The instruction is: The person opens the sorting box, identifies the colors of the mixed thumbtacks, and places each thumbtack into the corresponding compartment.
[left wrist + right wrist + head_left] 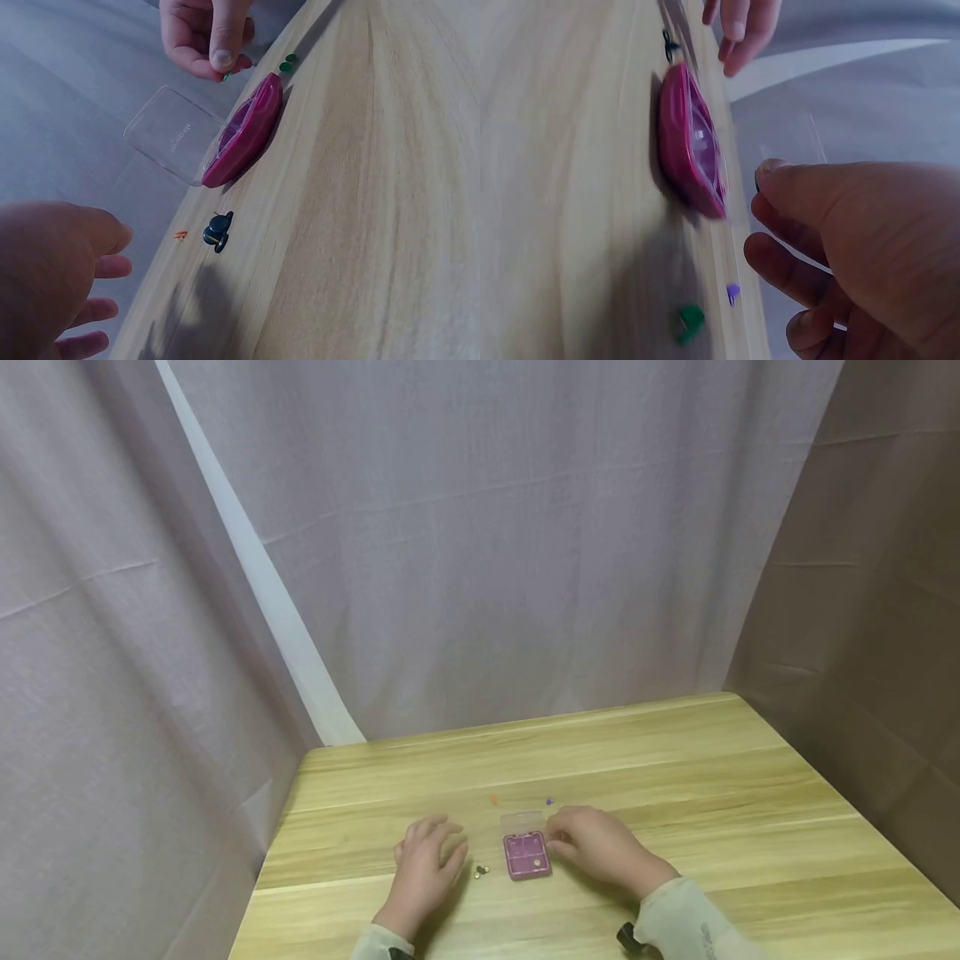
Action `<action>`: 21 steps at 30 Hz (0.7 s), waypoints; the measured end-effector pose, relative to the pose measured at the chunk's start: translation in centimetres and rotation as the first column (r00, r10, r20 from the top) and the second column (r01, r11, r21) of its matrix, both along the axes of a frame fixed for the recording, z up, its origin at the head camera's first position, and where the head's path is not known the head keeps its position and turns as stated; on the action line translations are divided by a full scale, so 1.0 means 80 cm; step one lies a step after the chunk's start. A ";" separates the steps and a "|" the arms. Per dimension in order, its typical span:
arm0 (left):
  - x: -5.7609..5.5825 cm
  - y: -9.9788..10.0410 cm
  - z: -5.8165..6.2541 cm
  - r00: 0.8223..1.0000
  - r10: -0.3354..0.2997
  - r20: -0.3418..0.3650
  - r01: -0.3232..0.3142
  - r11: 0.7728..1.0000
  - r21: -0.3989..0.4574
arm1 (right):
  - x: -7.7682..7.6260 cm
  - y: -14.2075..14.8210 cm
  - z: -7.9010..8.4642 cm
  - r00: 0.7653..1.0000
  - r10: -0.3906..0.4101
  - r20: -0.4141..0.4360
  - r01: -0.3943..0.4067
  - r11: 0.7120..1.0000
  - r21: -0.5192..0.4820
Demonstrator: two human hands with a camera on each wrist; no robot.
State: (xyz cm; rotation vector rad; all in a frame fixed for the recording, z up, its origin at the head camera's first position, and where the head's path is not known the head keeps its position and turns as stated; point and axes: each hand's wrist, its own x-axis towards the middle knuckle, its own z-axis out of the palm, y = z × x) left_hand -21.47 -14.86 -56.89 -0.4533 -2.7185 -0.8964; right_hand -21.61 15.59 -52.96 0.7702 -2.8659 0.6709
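A small pink compartment box lies on the table with its clear lid swung back. Thumb and fingers of my right hand pinch a small green thumbtack just beside the box, on its right. To the left of the box, my left hand hovers with fingers relaxed and holds nothing. Between that hand and the box sits a little cluster of dark thumbtacks. In the head view, one small pale round piece shows in the near right compartment.
Green thumbtacks lie on the table close to the right hand. Behind the box are small orange pieces and a purple piece. Grey curtains hang around the wooden table.
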 end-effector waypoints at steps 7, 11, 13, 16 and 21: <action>0.003 0.000 -0.001 1.000 -0.001 -0.007 0.001 1.000 -0.001 | 0.005 -0.023 -0.009 0.998 0.060 -0.025 -0.060 0.998 0.001; 0.002 0.000 -0.002 1.000 0.002 -0.005 -0.002 1.000 0.003 | 0.005 -0.027 -0.016 0.997 0.076 -0.026 -0.075 0.997 0.023; 0.001 0.000 -0.004 1.000 0.000 0.000 0.000 1.000 0.002 | 0.005 -0.028 -0.019 0.997 0.081 -0.019 -0.080 0.996 0.033; 0.001 0.001 -0.004 1.000 -0.001 0.013 0.001 1.000 -0.002 | 0.004 -0.028 -0.021 0.996 0.085 -0.028 -0.084 0.995 0.047; 0.002 0.001 -0.004 1.000 0.007 0.018 -0.007 1.000 -0.004 | 0.004 -0.028 -0.022 0.995 0.089 -0.044 -0.087 0.995 0.050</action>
